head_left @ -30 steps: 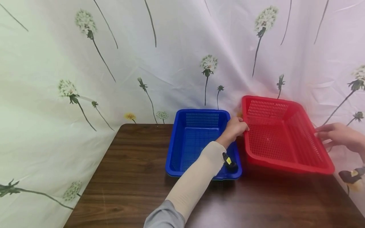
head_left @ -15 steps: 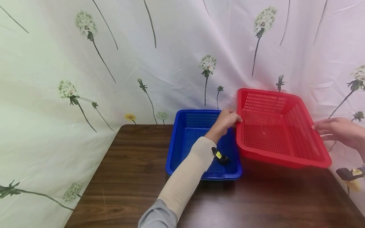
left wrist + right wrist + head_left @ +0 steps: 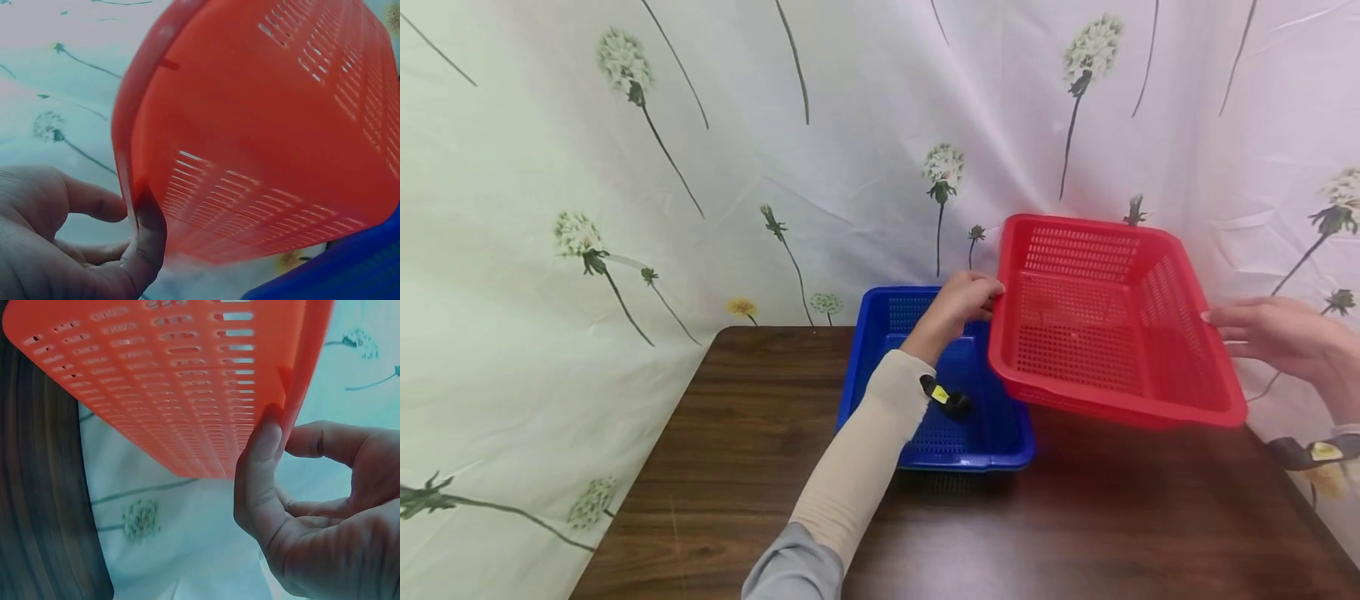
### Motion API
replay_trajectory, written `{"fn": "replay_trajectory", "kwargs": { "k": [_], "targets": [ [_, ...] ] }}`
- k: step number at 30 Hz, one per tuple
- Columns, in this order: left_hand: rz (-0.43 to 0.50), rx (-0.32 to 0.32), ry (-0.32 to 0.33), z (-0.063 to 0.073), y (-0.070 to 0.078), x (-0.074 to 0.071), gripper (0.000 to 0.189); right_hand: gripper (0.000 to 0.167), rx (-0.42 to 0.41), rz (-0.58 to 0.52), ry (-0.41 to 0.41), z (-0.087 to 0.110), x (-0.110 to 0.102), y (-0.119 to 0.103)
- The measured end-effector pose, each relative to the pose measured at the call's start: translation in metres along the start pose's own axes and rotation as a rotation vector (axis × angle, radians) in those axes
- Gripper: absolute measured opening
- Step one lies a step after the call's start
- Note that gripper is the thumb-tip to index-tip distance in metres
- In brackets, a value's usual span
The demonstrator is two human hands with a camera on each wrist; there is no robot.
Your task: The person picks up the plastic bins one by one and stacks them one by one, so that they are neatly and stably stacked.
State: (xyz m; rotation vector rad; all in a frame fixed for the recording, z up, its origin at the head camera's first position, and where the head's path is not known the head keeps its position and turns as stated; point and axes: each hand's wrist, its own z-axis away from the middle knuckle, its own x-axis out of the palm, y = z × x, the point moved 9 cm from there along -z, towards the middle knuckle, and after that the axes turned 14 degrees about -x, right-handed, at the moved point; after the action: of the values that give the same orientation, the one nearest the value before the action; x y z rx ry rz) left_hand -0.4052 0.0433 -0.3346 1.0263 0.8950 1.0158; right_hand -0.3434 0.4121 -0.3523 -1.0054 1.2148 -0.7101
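Note:
A red plastic basket (image 3: pixel 1078 342) with slotted walls is held up between both hands, tilted, its open top facing the head camera. My left hand (image 3: pixel 953 307) pinches its left rim, thumb and fingers on either side, as the left wrist view (image 3: pixel 69 231) also shows. On the opposite rim, my right hand (image 3: pixel 1277 333) grips with curled fingers; the right wrist view shows the basket's slotted outer wall (image 3: pixel 187 381) beside them. Below and left of it, a blue basket (image 3: pixel 973 461) stands on the table, partly covered by my left forearm and the red basket's edge.
The dark wooden table (image 3: pixel 715 467) runs under the blue basket, and its back edge meets a white curtain (image 3: pixel 850 167) printed with dandelions. Both wrists carry black straps; the right one (image 3: pixel 1311 452) is near the frame's right edge.
Both hands have raised the red basket and carried it to the left, so its left side now overlaps the blue basket in the head view. The blue basket has stayed put.

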Motion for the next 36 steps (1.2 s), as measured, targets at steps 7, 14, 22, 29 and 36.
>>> {"fn": "replay_trajectory", "kwargs": {
  "k": [7, 14, 22, 29, 36],
  "targets": [
    [-0.001, 0.019, -0.005, 0.005, 0.006, -0.025, 0.029, 0.039, -0.061, -0.173, 0.003, -0.010, 0.016, -0.017],
    [0.002, 0.021, -0.007, 0.014, 0.010, -0.048, 0.030, 0.034, -0.105, -0.136, -0.022, -0.018, 0.033, -0.035],
    [0.000, 0.037, 0.005, 0.024, 0.008, -0.075, 0.026, 0.023, -0.132, -0.076, -0.033, -0.027, 0.054, -0.054],
    [0.038, 0.026, 0.013, 0.035, 0.004, -0.097, 0.031, 0.022, -0.141, -0.133, -0.040, -0.037, 0.072, -0.066],
    [0.026, 0.036, 0.032, 0.045, -0.001, -0.118, 0.029, 0.016, -0.160, -0.166, -0.019, -0.046, 0.090, -0.079]
  ]
}}
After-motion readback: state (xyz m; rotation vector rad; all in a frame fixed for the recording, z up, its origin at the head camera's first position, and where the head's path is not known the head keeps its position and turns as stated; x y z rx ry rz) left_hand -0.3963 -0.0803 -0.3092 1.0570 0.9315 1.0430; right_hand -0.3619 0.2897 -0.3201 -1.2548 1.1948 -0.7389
